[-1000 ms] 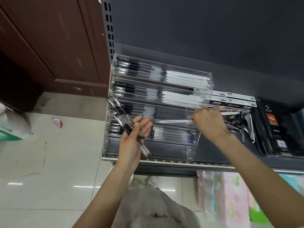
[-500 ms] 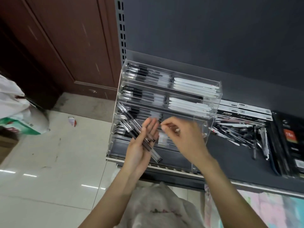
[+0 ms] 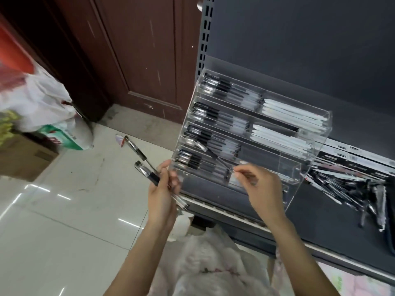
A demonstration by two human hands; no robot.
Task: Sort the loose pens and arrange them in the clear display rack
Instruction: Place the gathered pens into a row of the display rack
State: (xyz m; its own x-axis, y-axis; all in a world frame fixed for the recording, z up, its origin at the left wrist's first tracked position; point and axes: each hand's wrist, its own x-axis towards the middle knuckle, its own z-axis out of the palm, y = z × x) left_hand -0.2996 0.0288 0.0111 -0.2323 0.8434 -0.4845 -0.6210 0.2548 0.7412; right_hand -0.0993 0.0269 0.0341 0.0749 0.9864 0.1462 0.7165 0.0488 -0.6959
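**Pens going into the clear rack on a dark shelf**

A dark grey shop shelf (image 3: 320, 212) stands beside a brown wooden door (image 3: 136, 50), above a pale tiled floor (image 3: 64, 231). At the shelf's left end sits the clear display rack (image 3: 252, 133), stepped in tiers, its rows holding black-capped pens on the left and white ones on the right (the lower right compartments look bare). A heap of loose pens (image 3: 350, 189) lies on the shelf just right of the rack.

The left hand (image 3: 164, 189) is curled round a small bundle of clear pens (image 3: 147, 171) with black grips, held slantwise in front of the rack's lower left corner. The right hand (image 3: 258, 184) pinches one single pen (image 3: 213, 154) by its end between thumb and fingertips, the pen angled up-left across the rack's lower tiers. White plastic bags (image 3: 36, 99) sit on the floor by the door.
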